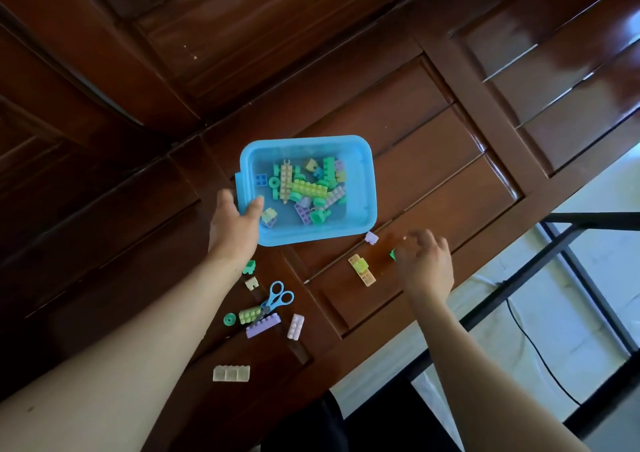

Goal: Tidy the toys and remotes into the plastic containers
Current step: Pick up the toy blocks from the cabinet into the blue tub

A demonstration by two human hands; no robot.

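A blue plastic container (360, 188) holding several pastel toy bricks rests on a dark wooden panelled surface. My left hand (235, 226) grips its near left corner, thumb over the rim. To the right, my right hand (426, 261) hovers over the wood with fingers curled around a small green brick (392, 254). Loose bricks lie nearby: a lilac one (371, 237) by the container's corner, a tan and yellow pair (362, 269), a green one (249, 266), a purple one (263, 325), a pink one (296, 326) and a pale long one (231, 373).
Small blue scissors (277, 297) lie among the bricks beside a green wheel (229, 319) and a yellow-green brick (250, 315). The wooden surface (433, 161) ends at the right, where a black metal frame (554, 244), a black cable (533, 344) and pale floor show.
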